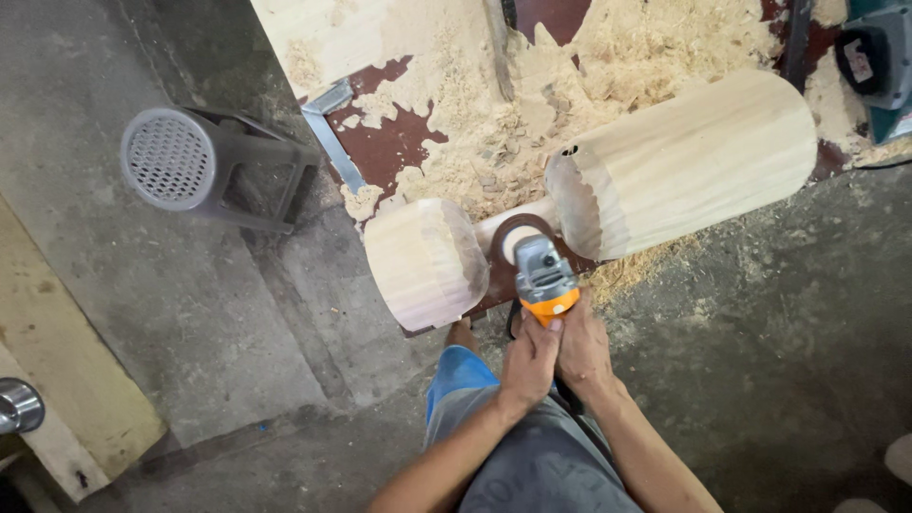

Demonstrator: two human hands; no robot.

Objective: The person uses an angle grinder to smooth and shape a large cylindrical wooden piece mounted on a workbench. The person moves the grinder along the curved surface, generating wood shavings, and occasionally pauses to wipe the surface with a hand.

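Both hands, left hand (528, 361) and right hand (581, 350), clench the orange-and-grey angle grinder (541, 280), disc in the narrow neck of the pale carved wooden log (665, 166), centre-right on the sawdust-strewn bench (399, 142). Likely heavy, rigid, kick-prone; best held by its rear body.

Grey plastic stool (204, 169) standing on the concrete floor (190, 304), sawdust (532, 85) lying heaped over the red workbench (385, 142), pale board (66, 361) resting at left, green machine (879, 62) sitting at the corner.

head: worn on head | faces steeply down | near, arm's reach | single view
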